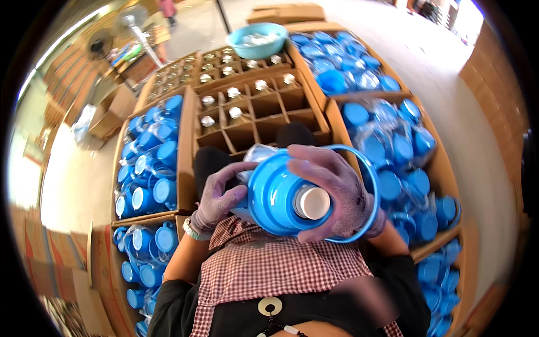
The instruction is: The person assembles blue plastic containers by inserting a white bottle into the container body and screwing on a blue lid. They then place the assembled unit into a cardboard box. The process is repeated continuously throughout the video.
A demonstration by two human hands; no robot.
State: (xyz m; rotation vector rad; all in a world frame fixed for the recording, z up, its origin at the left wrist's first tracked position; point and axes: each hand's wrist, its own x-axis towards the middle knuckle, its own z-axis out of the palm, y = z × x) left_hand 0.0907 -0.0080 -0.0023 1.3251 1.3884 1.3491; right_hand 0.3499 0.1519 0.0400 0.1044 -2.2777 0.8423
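Note:
Held above my lap is a blue plastic thermos flask (270, 194), tilted so its top points up toward me. A white stopper (312, 203) sits in its round mouth, and a blue loop handle (375, 185) curves out on the right. My left hand (220, 196), in a greyish-purple glove, grips the flask's left side. My right hand (342, 194), gloved the same way, wraps over the top, fingers above the stopper and thumb below it. Clear, shiny wrap (259, 153) shows behind the flask; its lower body is hidden.
In front stands a divided carton (269, 124) with several silver-tipped pieces in its cells. Cartons of blue thermos parts flank me: left (147, 160), right (393, 151) and far right (342, 62). A light-blue basin (233, 42) rests on the far cartons.

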